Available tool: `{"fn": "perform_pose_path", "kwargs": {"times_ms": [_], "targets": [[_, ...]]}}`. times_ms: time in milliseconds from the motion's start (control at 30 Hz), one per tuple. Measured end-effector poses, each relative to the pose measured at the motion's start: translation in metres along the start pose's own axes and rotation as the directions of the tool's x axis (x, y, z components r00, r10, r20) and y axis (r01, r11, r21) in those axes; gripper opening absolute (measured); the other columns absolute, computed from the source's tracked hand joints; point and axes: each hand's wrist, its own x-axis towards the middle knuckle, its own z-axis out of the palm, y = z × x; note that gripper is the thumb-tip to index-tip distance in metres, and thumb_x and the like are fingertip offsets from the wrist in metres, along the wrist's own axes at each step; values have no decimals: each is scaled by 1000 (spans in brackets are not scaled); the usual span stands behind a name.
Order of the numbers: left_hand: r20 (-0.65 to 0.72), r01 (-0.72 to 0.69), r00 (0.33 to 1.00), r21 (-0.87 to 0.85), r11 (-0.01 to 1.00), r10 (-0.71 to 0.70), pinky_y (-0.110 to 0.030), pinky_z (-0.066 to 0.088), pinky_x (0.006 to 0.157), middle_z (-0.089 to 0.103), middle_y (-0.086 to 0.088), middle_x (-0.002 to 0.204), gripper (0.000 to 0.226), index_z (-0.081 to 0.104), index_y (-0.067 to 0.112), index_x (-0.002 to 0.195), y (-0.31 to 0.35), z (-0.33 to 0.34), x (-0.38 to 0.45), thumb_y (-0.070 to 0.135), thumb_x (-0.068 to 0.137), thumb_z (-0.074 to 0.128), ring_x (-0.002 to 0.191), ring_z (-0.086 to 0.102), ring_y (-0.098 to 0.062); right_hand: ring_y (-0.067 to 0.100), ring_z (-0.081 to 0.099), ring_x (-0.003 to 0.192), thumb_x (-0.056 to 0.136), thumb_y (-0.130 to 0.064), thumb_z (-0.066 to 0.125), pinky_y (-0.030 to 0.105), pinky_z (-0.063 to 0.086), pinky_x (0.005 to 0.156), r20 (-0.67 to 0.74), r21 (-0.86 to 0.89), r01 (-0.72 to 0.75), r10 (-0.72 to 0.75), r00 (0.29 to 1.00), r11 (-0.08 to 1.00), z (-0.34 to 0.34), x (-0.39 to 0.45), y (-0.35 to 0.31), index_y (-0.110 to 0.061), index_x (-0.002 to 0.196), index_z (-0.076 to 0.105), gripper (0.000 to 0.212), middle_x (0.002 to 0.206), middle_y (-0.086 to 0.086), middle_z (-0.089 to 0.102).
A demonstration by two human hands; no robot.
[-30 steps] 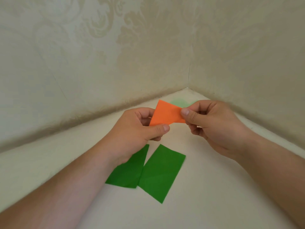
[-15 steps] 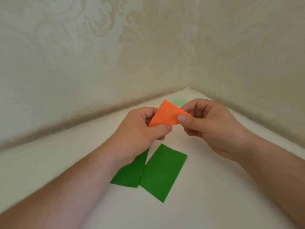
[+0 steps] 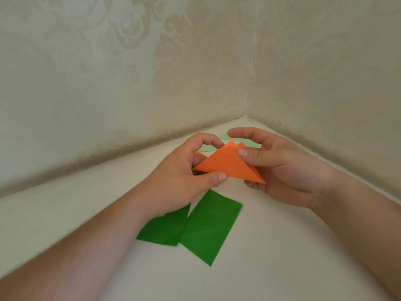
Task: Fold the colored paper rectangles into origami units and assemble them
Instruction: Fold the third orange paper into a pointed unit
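An orange paper [image 3: 227, 165], folded into a triangle with two small tips at its top, is held in the air between both hands. My left hand [image 3: 180, 181] pinches its lower left edge with thumb and fingers. My right hand [image 3: 282, 168] grips its right side, thumb on top and fingers underneath. Two dark green paper rectangles lie flat on the white surface just below the hands: one [image 3: 209, 227] fully visible, the other [image 3: 165, 230] partly covered by my left wrist.
A pale green paper piece [image 3: 249, 144] lies behind the hands toward the corner. Patterned cream walls [image 3: 152, 72] meet in a corner at the back right. The white surface [image 3: 271, 257] stretches toward me.
The orange paper went from a slanted rectangle shape to a wide triangle. Both hands shifted their grip on it, and the right fingers spread apart.
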Motion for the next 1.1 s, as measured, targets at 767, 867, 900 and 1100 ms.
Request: {"fn": "perform_pose_path", "kwargs": {"times_ms": [767,867,900,1100], "targets": [[-370,-89,929,-277,957,-21,-30,55,73,71,4,80,37,78,28,74,4,3,10,-5,90,70,71,62,-12,15,62,69,91,0,72,40,62,69,-91,-331,404,-455,886,853,4,1,7,-38,109,71,42,75,3,54],[-416,-96,909,-261,961,-22,-27,54,72,75,6,82,31,79,24,81,7,0,9,-2,95,66,71,64,-7,16,59,68,87,-7,77,28,57,67,-17,-445,439,-497,867,781,7,0,11,-31,93,80,25,74,6,63],[-413,-91,910,-267,959,-29,-26,55,73,77,5,87,28,80,23,86,7,1,8,0,96,66,75,67,-8,16,59,67,84,-12,78,26,55,66,-14,-439,433,-488,873,787,8,0,12,-27,88,80,16,72,3,65],[-273,-57,961,-331,942,-38,-40,62,85,71,-4,115,35,76,29,103,6,5,4,-3,89,73,90,73,-23,14,62,65,79,-17,77,25,57,64,-109,-385,423,-496,861,820,8,2,10,-26,79,79,9,76,7,68]]}}
